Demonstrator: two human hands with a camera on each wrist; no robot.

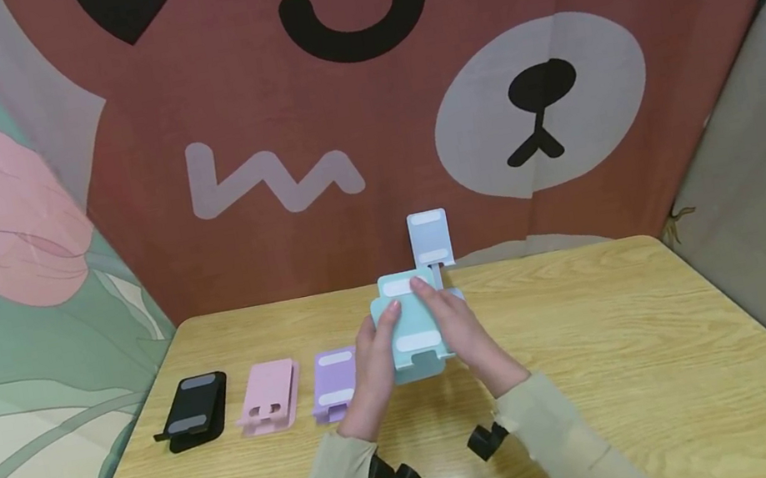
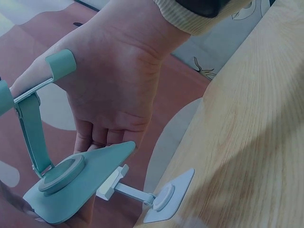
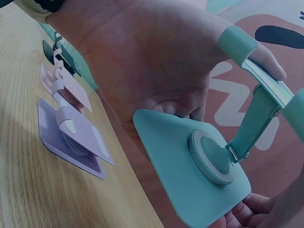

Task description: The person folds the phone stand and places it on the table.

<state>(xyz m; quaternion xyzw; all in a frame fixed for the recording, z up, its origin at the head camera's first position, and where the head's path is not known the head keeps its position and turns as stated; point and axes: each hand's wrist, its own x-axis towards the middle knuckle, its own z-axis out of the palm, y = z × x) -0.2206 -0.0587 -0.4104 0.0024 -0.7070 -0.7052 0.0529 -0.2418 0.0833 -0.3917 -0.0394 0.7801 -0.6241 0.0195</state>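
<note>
Both hands hold a teal folding phone stand (image 1: 412,320) above the table, partly unfolded. My left hand (image 1: 372,363) grips its left side, with the thumb on the front plate. On the right side, my right hand (image 1: 466,335) grips it, thumb also on the front. Beneath the raised plate, the wrist views show the hinged arm (image 3: 254,116) and the flat base (image 2: 90,190) with its round pivot. The fingers wrap behind the base and are partly hidden. Just behind the hands a light blue phone stand (image 1: 430,238) stands unfolded, its base mostly covered.
Left of the hands, a purple phone stand (image 1: 334,378), a pink one (image 1: 272,394) and a black one (image 1: 197,410) lie folded in a row on the wooden table (image 1: 640,365). A printed cloth (image 1: 263,250) hangs behind the table's back edge.
</note>
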